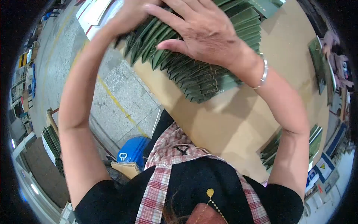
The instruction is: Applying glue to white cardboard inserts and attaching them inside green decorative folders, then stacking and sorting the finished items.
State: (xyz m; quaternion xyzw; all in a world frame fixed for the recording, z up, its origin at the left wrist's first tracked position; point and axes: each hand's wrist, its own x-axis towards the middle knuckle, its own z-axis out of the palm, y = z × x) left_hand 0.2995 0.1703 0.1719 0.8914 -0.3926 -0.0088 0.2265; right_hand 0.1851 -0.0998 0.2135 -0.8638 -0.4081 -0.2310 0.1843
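Stack of pleated green sheets [201, 84] lies on the worktop [220, 130] — right hand [210, 37] over it, fingers spread; left hand [132, 13] close by — its fingers' state I cannot tell.

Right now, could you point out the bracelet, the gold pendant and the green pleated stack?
Bracelet [265, 70]: head view, on the outer side of its band.
Gold pendant [210, 192]: head view, on its flat face.
Green pleated stack [194, 76]: head view, on its lower folds.
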